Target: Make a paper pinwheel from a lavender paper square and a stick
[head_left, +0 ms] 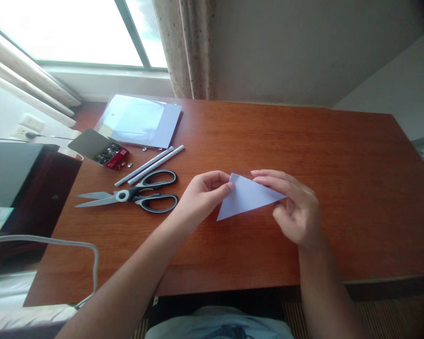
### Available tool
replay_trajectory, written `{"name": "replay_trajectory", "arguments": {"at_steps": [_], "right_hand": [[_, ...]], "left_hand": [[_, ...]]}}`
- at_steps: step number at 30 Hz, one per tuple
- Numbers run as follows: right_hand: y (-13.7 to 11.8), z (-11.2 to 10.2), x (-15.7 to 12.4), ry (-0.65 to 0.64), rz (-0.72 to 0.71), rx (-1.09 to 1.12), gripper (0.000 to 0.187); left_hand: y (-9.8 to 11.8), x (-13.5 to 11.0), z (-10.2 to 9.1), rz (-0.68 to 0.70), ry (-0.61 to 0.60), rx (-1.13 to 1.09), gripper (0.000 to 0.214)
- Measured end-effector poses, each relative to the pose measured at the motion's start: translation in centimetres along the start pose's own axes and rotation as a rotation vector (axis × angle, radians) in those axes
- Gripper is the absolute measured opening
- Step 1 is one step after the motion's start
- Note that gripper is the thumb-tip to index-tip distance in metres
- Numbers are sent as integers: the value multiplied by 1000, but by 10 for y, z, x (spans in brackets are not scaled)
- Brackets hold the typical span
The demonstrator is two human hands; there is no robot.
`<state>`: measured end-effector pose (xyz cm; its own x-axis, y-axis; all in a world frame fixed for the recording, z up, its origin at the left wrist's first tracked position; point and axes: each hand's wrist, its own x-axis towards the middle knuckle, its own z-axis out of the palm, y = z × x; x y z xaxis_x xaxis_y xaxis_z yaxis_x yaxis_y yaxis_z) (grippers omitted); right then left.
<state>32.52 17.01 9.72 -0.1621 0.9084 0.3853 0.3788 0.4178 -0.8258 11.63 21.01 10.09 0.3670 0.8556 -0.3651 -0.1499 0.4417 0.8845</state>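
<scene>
A triangular piece of pale paper [250, 197], seemingly folded, is held above the front part of the table. My left hand [208, 193] pinches its upper left corner between thumb and fingers. On the other side my right hand [295, 202] has its fingers along the upper edge and around the right-hand point, with the thumb below; part of that point is hidden by the hand. Left of my left hand lie black-handled scissors [127, 195], blades slightly apart and pointing left. Two rolled paper sticks [155, 165] rest just behind them.
A red box [116, 157] of small metal pieces stands open at the left, a few pieces loose beside it. Paper in a clear sleeve [137, 120] lies at the back left of the wooden table [356, 188]. A grey cable [95, 263] loops over the near left corner.
</scene>
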Motion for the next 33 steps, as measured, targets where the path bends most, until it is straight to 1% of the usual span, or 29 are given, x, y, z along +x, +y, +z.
{"name": "replay_trajectory", "arguments": {"at_steps": [1,3,5,7,10,11,13,15,17,19,21,23,25,27,30,33], "right_hand": [[0,-3,1,10,67,93,46],[2,-8,3,70,221,253,33],[3,-12,5,80,362,341,28],[4,-14,8,-30,481,352,23],[3,-11,10,-229,562,331,21],[2,-9,10,-265,564,318,19],[1,-4,10,-279,550,281,13],[2,1,9,-208,530,252,8],[4,3,7,-78,522,267,9],[7,5,5,82,525,321,10],[10,5,3,220,522,376,10],[13,5,2,300,500,407,11],[16,5,1,309,473,419,11],[16,5,1,281,456,428,9],[16,6,0,240,441,427,6],[16,7,-1,232,428,403,6]], "left_hand": [[-1,0,-1,12,13,20,23],[-2,0,-2,38,12,82,23],[-4,-1,-2,81,-25,187,22],[-4,-4,-1,144,-90,351,22],[-2,-8,2,251,-154,631,20],[-2,-9,3,280,-159,698,20],[-1,-10,4,323,-152,748,17],[-1,-10,4,337,-135,699,13],[-2,-9,2,325,-105,615,10],[-3,-8,0,289,-63,526,11],[-3,-8,-1,239,-23,402,14],[-2,-8,0,198,17,236,17],[-2,-8,2,186,62,75,19],[-2,-8,4,200,105,-32,19],[-4,-7,5,237,139,-84,17],[-5,-6,4,252,150,-94,14]]}}
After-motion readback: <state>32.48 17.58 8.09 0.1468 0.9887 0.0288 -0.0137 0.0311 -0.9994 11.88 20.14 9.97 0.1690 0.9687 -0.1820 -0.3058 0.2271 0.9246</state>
